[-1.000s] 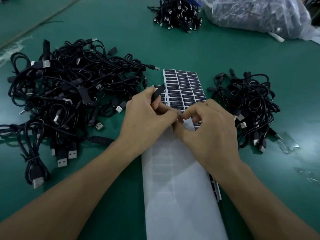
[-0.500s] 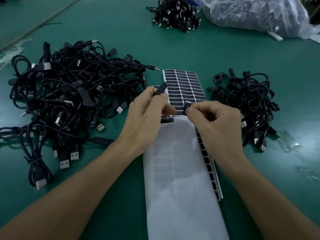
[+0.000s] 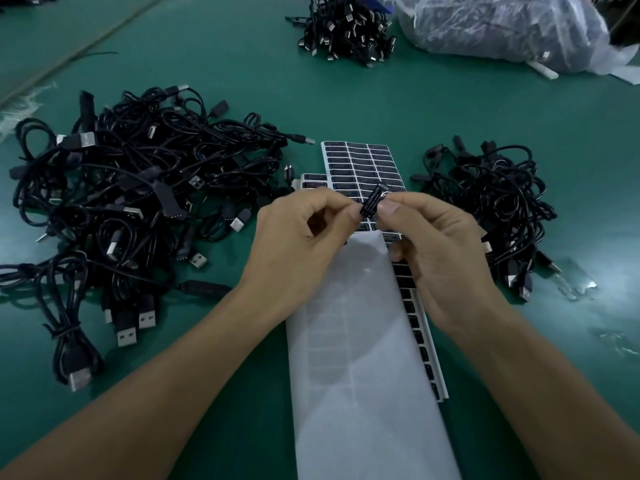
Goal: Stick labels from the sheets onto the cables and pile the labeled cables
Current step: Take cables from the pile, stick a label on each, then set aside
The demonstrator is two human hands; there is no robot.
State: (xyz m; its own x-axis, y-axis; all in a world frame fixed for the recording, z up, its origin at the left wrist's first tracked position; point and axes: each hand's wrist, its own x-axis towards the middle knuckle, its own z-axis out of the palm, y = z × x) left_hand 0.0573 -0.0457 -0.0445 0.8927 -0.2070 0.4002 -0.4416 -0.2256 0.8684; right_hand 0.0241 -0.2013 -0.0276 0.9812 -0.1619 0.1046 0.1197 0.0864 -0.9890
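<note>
Green table (image 3: pixel 346 109): left hand (image 3: pixel 298 244) and right hand (image 3: pixel 440 258) pinch one label (image 3: pixel 373 202), perhaps against a plug; sheet (image 3: pixel 360 161) lies just beneath for reach.

A dimly lit green mat (image 3: pixel 450 109) covers the whole surface. A pale strip (image 3: pixel 83 48) slants across its far left corner. A clear plastic bag (image 3: pixel 502 26) sits at the far right corner, and shiny film scraps (image 3: pixel 575 284) lie near the right edge.

A single head-worn wide-angle view looks forward and down, close over the green table (image 3: pixel 450 109).
</note>
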